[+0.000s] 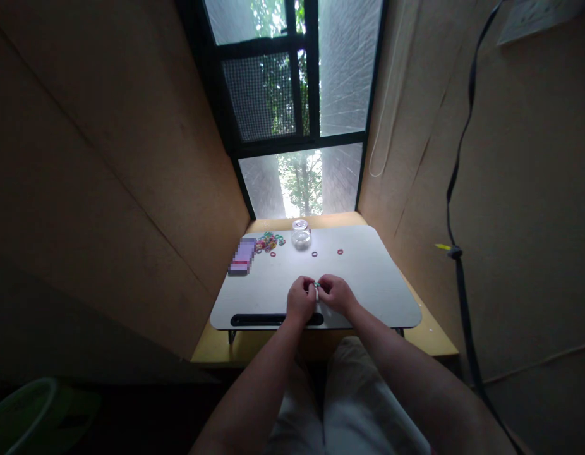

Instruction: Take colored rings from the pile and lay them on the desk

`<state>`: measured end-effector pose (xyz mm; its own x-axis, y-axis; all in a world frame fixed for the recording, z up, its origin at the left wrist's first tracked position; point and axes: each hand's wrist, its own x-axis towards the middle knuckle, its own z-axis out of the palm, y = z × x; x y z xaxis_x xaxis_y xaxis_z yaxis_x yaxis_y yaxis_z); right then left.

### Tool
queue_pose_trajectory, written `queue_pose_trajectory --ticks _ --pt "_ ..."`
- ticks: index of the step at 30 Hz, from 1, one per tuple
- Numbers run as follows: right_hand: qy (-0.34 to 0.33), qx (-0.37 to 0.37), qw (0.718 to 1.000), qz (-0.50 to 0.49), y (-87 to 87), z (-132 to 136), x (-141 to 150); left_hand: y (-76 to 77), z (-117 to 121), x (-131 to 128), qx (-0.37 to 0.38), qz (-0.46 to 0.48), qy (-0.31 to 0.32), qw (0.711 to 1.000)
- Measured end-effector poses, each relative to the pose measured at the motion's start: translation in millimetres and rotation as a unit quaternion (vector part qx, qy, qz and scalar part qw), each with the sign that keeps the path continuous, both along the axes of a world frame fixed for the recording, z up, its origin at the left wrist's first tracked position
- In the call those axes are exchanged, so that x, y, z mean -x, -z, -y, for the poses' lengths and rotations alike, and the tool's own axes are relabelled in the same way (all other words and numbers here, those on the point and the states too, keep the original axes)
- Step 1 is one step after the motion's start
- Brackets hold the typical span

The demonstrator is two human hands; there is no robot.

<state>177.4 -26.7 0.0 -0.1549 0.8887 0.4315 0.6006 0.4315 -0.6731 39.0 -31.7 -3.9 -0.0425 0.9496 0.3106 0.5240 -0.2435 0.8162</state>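
Observation:
My left hand [301, 298] and my right hand [336, 293] meet above the front middle of a white lap table [363, 272]. Fingers of both are pinched on a small green and white hair tie [316, 286], partly covered by the fingertips. Beyond them lie a dark purple hair tie [314, 254] and a red one [340, 251], set apart from each other. A loose pile of colourful hair ties [270, 241] rests at the back left, with a reddish hair tie [273, 254] just in front of it.
Behind my hands stands a clear round container [301, 239], with a clear lid [300, 224] behind it. A purple, blurred-out flat object [243, 256] lies at the left edge. A black slot [257, 320] runs along the front. Walls close in on both sides; a black cable [463, 303] hangs right.

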Motion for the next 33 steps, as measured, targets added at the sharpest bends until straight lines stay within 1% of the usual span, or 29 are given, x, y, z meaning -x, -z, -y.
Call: queue_pose_trajectory --ticks 5,11,18,23,27,33 --pt "0.006 0.000 1.000 0.008 0.6 -1.4 0.6 0.1 0.0 0.4 0.006 0.003 0.003 1.000" --pt "0.021 -0.002 1.000 0.019 1.3 -2.7 1.1 2.1 0.6 1.6 0.010 0.012 0.030 0.999" --pt "0.029 -0.005 0.999 0.021 3.0 -3.4 0.9 0.0 2.8 3.3 0.007 0.063 0.072 0.995" --pt "0.033 -0.003 0.999 0.028 2.0 -2.9 1.6 1.0 0.7 3.1 0.000 0.114 0.079 0.990" --pt "0.030 -0.009 0.999 0.025 1.3 -2.4 1.7 3.0 -0.3 3.7 -0.005 0.130 0.086 0.988" --pt "0.028 -0.007 0.999 0.023 1.5 -3.3 1.1 3.7 1.7 5.6 -0.003 0.145 0.124 0.982"
